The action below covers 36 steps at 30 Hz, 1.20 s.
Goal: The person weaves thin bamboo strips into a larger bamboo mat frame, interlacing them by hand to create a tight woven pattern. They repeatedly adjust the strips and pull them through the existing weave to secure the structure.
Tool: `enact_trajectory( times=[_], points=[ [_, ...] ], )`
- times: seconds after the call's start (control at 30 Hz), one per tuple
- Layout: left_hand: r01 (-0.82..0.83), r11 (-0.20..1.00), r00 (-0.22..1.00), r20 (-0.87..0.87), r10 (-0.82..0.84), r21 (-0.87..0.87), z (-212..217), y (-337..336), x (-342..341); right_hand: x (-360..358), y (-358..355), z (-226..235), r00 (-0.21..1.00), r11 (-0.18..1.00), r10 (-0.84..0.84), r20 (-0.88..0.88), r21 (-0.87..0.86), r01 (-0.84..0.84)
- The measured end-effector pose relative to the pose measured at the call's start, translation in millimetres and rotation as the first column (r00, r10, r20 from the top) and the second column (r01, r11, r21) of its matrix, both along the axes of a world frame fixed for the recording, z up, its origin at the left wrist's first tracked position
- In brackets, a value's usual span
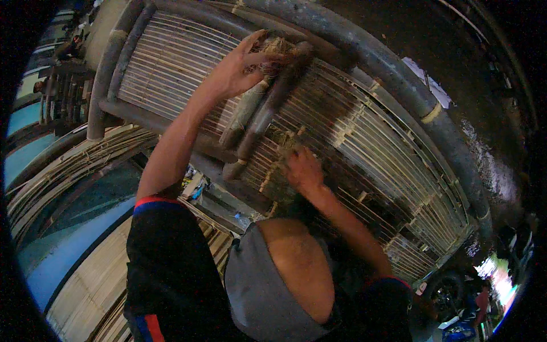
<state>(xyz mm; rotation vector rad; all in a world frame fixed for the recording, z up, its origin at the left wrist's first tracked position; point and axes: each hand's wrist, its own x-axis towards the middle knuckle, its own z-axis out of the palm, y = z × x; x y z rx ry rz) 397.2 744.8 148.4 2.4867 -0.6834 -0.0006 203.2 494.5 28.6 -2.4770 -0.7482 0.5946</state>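
My left hand [249,64] reaches far forward, its fingers curled around a wad of dry, straw-like fibre [278,50]. The wad lies against the far end of the dark bamboo poles [268,108] that cross the slatted bamboo bench [171,48]. Below and right of it, my right hand [306,171] is low over the slats with its fingers bent downward. A clump of tan fibre [282,137] shows just beyond those fingers. What the right fingers grip is hidden and slightly blurred.
Thick bamboo rails [399,60] frame the bench. Bundled bamboo strips [85,165] lie at the left, above a blue-edged surface [85,251]. Pale paper [430,85] lies beyond the far rail. A wheel [445,293] of a parked vehicle shows at lower right.
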Motion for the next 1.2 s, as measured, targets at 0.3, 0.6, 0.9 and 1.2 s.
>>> enact_trajectory(
  times=[0.3,0.6,0.9,1.2],
  points=[
    [-0.515,0.833,0.803,0.226,0.551,-0.202,28,33,-100,-1,82,-15,0.966,0.988,-0.117,0.231,0.121,0.091],
    [-0.674,0.696,0.736,-0.148,0.66,-0.248,-57,-16,-250,16,76,-26,0.972,0.963,-0.164,0.17,0.243,0.12],
    [-0.219,0.975,0.968,-0.131,0.213,-0.031,-98,-98,-230,85,-32,126,0.6,0.582,-0.116,-0.791,0.436,0.687],
    [-0.063,0.955,0.983,-0.15,0.11,0.29,-125,-109,-220,99,-99,269,0.845,0.111,-0.185,-0.502,0.844,0.525]
  ],
)
